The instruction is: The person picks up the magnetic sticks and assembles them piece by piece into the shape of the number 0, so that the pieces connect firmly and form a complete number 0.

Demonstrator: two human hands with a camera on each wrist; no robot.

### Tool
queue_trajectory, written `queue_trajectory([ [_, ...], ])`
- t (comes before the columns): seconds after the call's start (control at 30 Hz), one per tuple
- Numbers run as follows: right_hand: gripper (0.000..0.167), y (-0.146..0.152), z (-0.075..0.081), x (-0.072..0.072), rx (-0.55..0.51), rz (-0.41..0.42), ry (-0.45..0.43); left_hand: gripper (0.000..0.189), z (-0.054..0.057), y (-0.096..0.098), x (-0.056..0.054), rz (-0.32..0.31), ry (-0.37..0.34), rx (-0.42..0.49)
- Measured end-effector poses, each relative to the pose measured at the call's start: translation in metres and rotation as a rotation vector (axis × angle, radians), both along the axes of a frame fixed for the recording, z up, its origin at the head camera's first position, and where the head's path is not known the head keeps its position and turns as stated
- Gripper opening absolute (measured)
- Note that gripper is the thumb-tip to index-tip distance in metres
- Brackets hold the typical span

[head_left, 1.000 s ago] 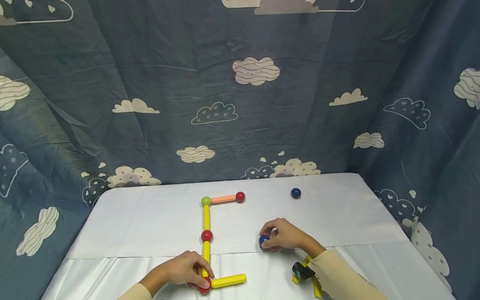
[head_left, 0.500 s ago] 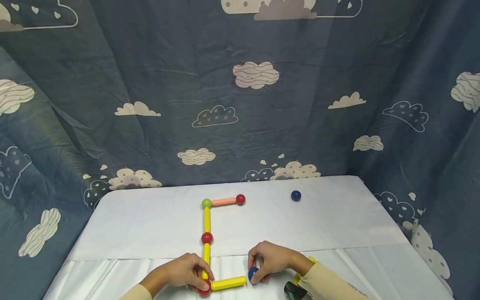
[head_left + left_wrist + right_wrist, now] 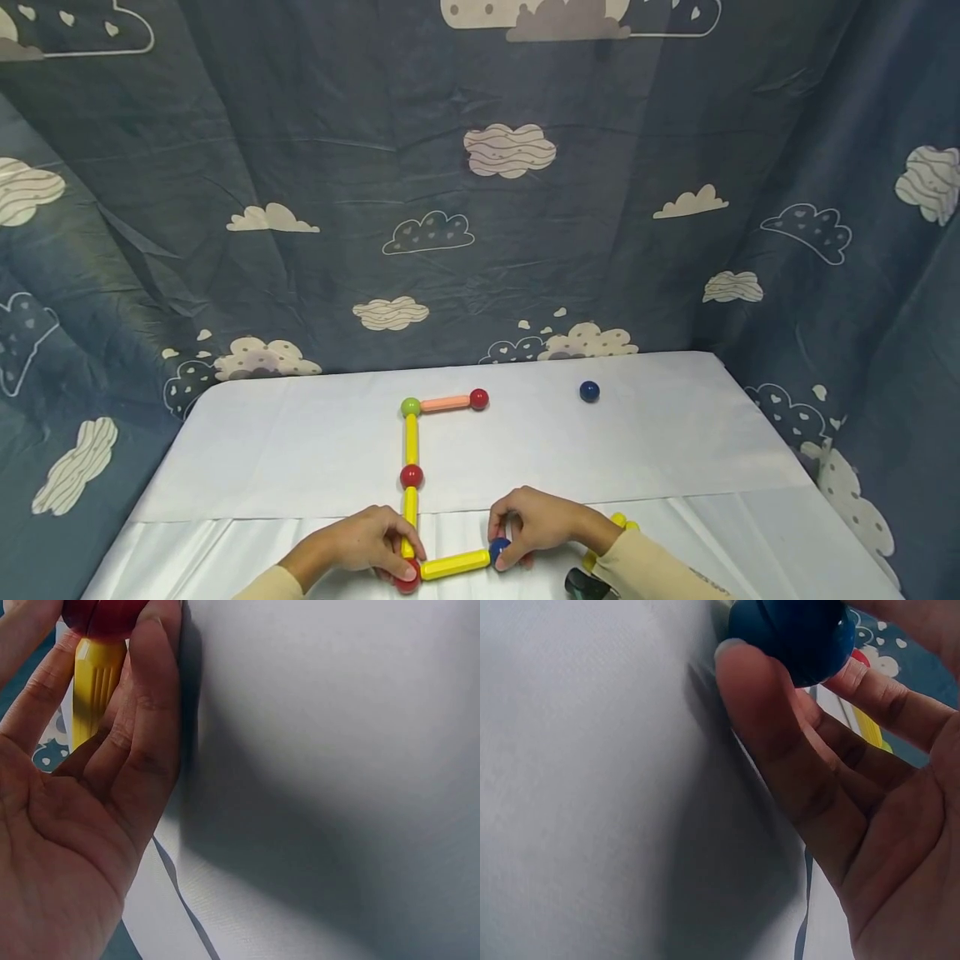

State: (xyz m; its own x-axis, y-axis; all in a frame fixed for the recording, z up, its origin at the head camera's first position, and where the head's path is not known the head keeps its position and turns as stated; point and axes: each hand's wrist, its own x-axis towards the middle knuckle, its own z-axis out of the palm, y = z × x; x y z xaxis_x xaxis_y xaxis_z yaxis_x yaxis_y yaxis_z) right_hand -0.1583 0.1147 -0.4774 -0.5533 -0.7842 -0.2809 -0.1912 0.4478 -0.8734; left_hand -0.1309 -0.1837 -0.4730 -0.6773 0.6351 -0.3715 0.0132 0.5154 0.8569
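My left hand [image 3: 365,542] pinches a red ball [image 3: 407,577] at the near corner of a chain of sticks and balls. From that ball a yellow stick [image 3: 410,510] runs away to another red ball [image 3: 412,476], and a second yellow stick [image 3: 455,565] points right. At this stick's right end, a blue ball [image 3: 498,552] touches it, pinched by my right hand [image 3: 542,523]. The right wrist view shows the blue ball [image 3: 795,637] between thumb and fingers. In the left wrist view, the red ball [image 3: 105,613] sits at my fingertips against a yellow stick [image 3: 97,690].
Farther back, a yellow stick [image 3: 412,439] leads to a green ball [image 3: 410,407], then an orange stick [image 3: 446,403] and a red ball [image 3: 478,399]. Another blue ball [image 3: 589,391] lies at the back right. Yellow pieces [image 3: 619,520] are partly hidden behind my right forearm.
My right hand has brought the blue ball nearer and to the left, up against the free end of the yellow stick. My left hand has stayed on the red ball.
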Motion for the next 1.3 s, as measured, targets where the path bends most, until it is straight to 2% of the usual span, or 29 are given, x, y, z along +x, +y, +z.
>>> queue_trajectory([
  [0.27,0.02,0.001,0.003,0.001,0.023,-0.015,0.01,0.012,0.001,0.0,0.0,-0.006,-0.002,0.005],
  [0.43,0.027,0.011,0.006,-0.001,0.017,-0.07,0.008,0.012,-0.001,-0.002,0.0,-0.018,0.008,0.008],
  [0.77,0.026,0.072,0.018,-0.009,0.046,-0.21,0.131,0.013,0.001,-0.001,-0.001,-0.028,0.009,0.008],
  [1.0,0.031,0.111,0.016,-0.001,0.095,-0.282,0.166,0.013,-0.001,0.0,-0.002,-0.03,0.019,-0.017],
  [1.3,0.037,0.128,0.011,0.014,0.107,-0.276,0.168,0.012,0.001,0.0,-0.003,-0.034,0.001,-0.015],
])
